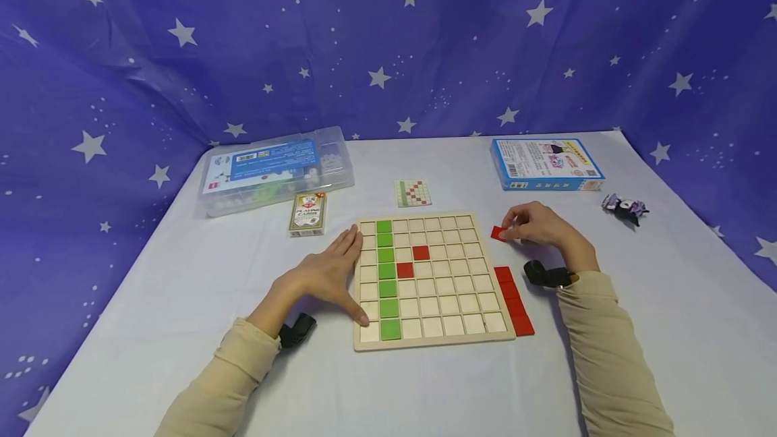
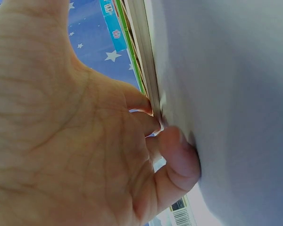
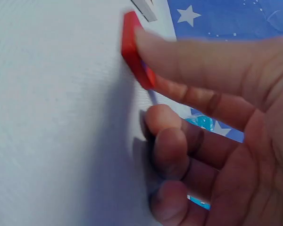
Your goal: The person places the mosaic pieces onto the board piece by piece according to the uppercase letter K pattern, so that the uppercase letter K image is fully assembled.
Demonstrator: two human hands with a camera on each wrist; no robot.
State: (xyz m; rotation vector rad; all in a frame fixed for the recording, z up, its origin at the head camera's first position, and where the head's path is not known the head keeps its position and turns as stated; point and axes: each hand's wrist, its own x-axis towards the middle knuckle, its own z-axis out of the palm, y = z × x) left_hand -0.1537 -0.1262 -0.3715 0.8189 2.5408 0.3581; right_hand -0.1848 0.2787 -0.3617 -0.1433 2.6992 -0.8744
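My right hand (image 1: pixel 537 224) pinches a red tile (image 1: pixel 498 232) between thumb and forefinger, just right of the wooden grid board (image 1: pixel 432 342) on the tabletop (image 1: pixel 182 275). My left hand (image 1: pixel 324 275) lies flat, fingers straight, against the board's left edge. Four more red tiles (image 1: pixel 514 301) lie along its right edge.

My right hand (image 1: pixel 542 224) pinches a red tile (image 1: pixel 498 232). The pale wood board (image 1: pixel 432 340) shows a column of 7 green tiles (image 1: pixel 386 279) and 2 red tiles (image 1: pixel 413 261). Red strip (image 1: pixel 513 301) beside it. White tablecloth (image 1: pixel 182 302), blue star-print backdrop (image 1: pixel 243 39), blue box (image 1: pixel 544 164).
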